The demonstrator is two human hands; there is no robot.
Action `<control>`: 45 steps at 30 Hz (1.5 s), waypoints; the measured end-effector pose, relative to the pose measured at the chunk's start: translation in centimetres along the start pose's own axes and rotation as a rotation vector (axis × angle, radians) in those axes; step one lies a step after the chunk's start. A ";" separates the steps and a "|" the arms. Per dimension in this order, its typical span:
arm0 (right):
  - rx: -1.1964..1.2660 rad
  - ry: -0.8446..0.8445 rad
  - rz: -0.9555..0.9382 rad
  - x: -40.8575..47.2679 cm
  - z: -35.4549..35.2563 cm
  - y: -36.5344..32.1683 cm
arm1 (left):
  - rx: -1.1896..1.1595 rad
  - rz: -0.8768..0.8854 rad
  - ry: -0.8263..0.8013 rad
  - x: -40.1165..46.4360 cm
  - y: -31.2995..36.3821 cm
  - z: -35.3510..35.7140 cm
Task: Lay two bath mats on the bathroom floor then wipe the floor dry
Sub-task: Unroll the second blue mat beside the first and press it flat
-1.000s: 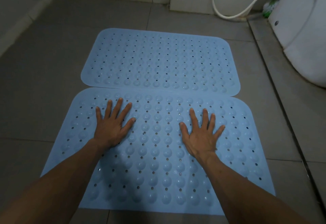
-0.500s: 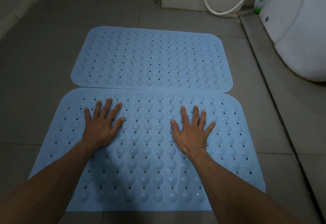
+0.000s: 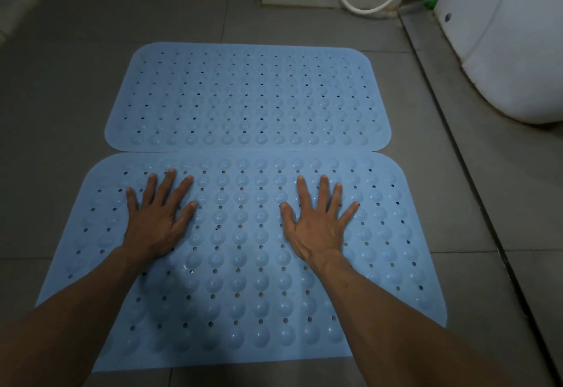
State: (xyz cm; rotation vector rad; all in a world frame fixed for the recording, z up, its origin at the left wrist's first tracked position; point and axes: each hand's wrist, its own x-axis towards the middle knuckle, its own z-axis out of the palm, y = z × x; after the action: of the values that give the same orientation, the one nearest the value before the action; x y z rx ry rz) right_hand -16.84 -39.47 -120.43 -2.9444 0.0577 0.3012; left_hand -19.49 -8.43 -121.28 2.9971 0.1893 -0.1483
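**Both mats down on the tiles, palms pressing the near one flat**

Across the middle of the grey tiled floor [image 3: 61,88], two pale blue bath mats are lying flat, long sides meeting in one seam. It is not clear whether they touch or slightly overlap there. The far mat [image 3: 246,97] is reaching toward the back wall, well apart from the white hose [image 3: 374,8] looping there. The near mat [image 3: 240,264] is running toward the floor's near edge. The toilet base [image 3: 511,51] is standing off by the right side, beyond a raised strip, clear of both mats.

The left hand [image 3: 155,219] and the right hand [image 3: 320,222] are both resting spread on the near mat's far half, fingers splayed and palms down, gripping nothing.

Judging by the domed bumps and drain holes, the mats are soft, floppy rubber or plastic: light, bendable, likely grippy once pressed but slick where wet. Each should handle best when pinched at a corner or short edge and peeled up, since pulling from the middle would only buckle it. Pressing seems to be the step in hand, seating the mat against the tiles.

Laying looks essentially done; wiping the floor dry is not yet begun, and no cloth is in view.
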 end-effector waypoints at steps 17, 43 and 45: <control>-0.019 -0.062 0.012 0.0 -0.2 0.3 | 0.024 0.009 -0.081 0.5 0.2 -0.1; 0.093 0.155 -0.121 3.4 3.1 -21.6 | -0.035 -0.064 0.067 5.3 -5.4 -1.8; 0.081 0.218 -0.097 3.5 3.3 -22.3 | -0.030 -0.020 0.132 5.6 -5.3 -1.7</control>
State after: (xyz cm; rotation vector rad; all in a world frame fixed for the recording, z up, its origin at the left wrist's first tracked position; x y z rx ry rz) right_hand -12.77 -17.02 -120.37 -2.8750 -0.0428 -0.0363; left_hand -14.51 -2.28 -120.89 2.9773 0.2330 0.0495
